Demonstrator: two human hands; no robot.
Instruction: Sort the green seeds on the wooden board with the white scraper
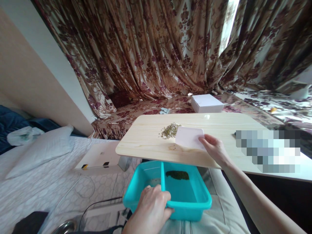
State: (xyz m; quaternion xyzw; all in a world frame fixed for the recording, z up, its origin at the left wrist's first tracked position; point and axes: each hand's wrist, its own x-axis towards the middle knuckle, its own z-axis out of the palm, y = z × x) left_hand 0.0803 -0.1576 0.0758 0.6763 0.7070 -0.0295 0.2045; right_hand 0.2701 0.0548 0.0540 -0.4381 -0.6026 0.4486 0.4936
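Observation:
My right hand (pixel 212 147) pinches the edge of a flat white scraper (pixel 190 137) with rounded corners. The scraper's left edge touches a loose heap of small green and pale grains (pixel 171 130) on the light wooden tabletop (pixel 141 143). Below the table's front edge is a turquoise two-part bin (pixel 186 204), with my left hand (pixel 153 204) closed over its near rim by the divider. Dark green grains (pixel 177 175) lie in its right compartment. A few light bits (pixel 156 181) show in the left compartment, which my left hand partly hides.
A white box (pixel 207 102) stands behind the table on a floral-covered surface. At the table's right is a blurred-out object (pixel 268 151). To the left, a bed (pixel 56 162) holds a pillow (pixel 44 149), a white case (pixel 99 156) and loose cables.

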